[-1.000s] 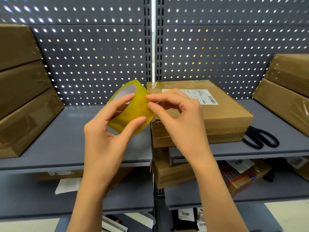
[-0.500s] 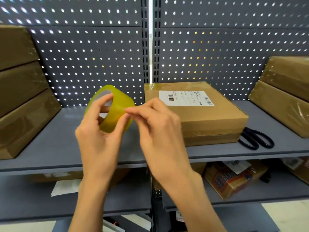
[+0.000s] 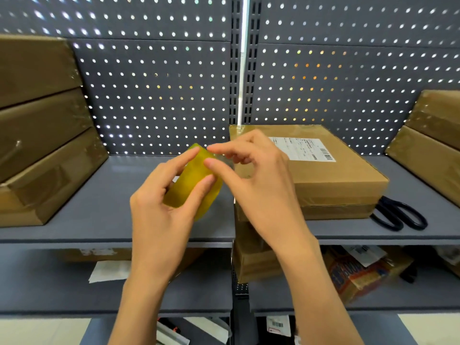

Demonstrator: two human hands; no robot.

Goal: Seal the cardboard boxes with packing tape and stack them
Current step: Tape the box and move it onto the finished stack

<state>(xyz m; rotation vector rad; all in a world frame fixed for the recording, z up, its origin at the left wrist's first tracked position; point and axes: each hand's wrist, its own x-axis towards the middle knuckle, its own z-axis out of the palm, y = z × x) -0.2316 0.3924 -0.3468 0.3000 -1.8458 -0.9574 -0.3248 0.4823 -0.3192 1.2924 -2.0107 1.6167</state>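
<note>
My left hand grips a yellow roll of packing tape in front of the grey shelf, fingers and thumb curled round its rim. My right hand meets the roll at its upper right edge, where thumb and forefinger pinch the tape end. Just behind my right hand lies a flat cardboard box with a white shipping label, resting on the right half of the shelf. Part of the box's left side is hidden by my right hand.
Stacked flat cardboard boxes lean at the far left, and two more at the far right. Black scissors lie right of the labelled box. A perforated back panel stands behind. Lower shelves hold more boxes and papers.
Both hands and the tape roll have shifted right, toward the labelled box, and the roll has turned more edge-on. My right fingers still work at the tape's edge.
</note>
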